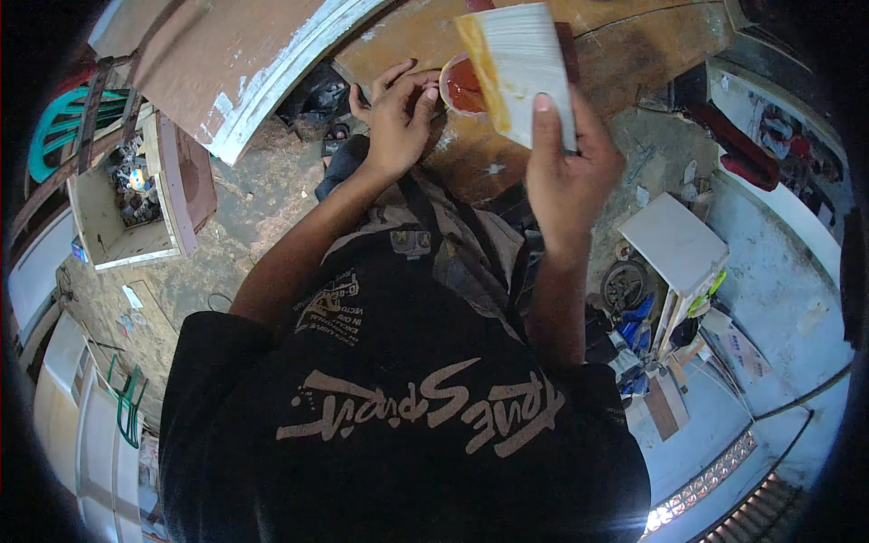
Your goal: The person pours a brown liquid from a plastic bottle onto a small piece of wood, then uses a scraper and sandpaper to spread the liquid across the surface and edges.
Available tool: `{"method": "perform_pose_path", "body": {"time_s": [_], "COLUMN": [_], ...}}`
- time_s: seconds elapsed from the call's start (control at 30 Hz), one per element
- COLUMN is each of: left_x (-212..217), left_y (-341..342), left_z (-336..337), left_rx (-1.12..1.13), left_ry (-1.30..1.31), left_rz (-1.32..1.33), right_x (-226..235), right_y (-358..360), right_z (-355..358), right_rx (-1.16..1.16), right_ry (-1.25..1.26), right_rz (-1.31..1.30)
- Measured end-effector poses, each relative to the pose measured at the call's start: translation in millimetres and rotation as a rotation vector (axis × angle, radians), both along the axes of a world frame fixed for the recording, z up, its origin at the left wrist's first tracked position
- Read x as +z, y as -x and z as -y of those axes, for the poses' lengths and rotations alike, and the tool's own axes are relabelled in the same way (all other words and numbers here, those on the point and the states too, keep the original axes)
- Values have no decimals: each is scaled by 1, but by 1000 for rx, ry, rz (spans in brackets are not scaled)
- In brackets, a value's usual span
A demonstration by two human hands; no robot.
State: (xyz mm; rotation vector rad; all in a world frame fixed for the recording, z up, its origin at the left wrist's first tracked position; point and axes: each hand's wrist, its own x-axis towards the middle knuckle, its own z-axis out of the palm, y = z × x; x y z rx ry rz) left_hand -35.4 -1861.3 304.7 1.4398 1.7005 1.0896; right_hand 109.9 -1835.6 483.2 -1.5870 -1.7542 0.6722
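Note:
At the top centre, my left hand (400, 125) has its thumb and forefinger at the left rim of a small round cup (444, 90). Its other fingers are spread apart. Reddish-orange liquid or paste (464, 90) fills part of the cup. Just right of the cup, my right hand (577, 167) grips a flat white block with fine ridges (532, 63), the thumb pressed on its face. A yellow-orange stain runs down the block's left edge, which overlaps the cup's right side. Whether the block is layered paper cannot be made out. Both hands are over a brown wooden surface (647, 50).
A worn wooden panel with a chipped white edge (299, 72) is at upper left. Below it stands an open wooden box (104, 249) with clutter. A white-topped stand (674, 240), a wheel (625, 285) and scrap boards (661, 407) are on the right. Green chairs (63, 136) stand far left.

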Motion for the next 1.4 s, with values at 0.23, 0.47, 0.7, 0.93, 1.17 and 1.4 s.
{"method": "perform_pose_path", "body": {"time_s": [0.23, 0.47, 0.7, 0.93, 1.17, 1.4], "left_x": [5, 15, 26, 21, 20, 18], "left_y": [0, 5, 6, 8, 13, 16], "left_z": [1, 4, 2, -7, -14, -17], "left_rx": [56, -41, -94, -70, -109, -128], "left_ry": [-73, -4, 3, -68, -121, -108], "left_rz": [-26, -83, -165, -222, -210, -166], "right_x": [53, 74, 40, -30, -37, -30], "right_y": [6, 13, 3, -5, 0, -10], "right_z": [-6, -9, -5, -7, -11, -10], "right_rx": [-57, -122, -119, -29, 78, 185], "right_ry": [-208, -439, -238, 27, -14, -39], "right_rz": [-80, -160, 145, 197, 226, 295]}}
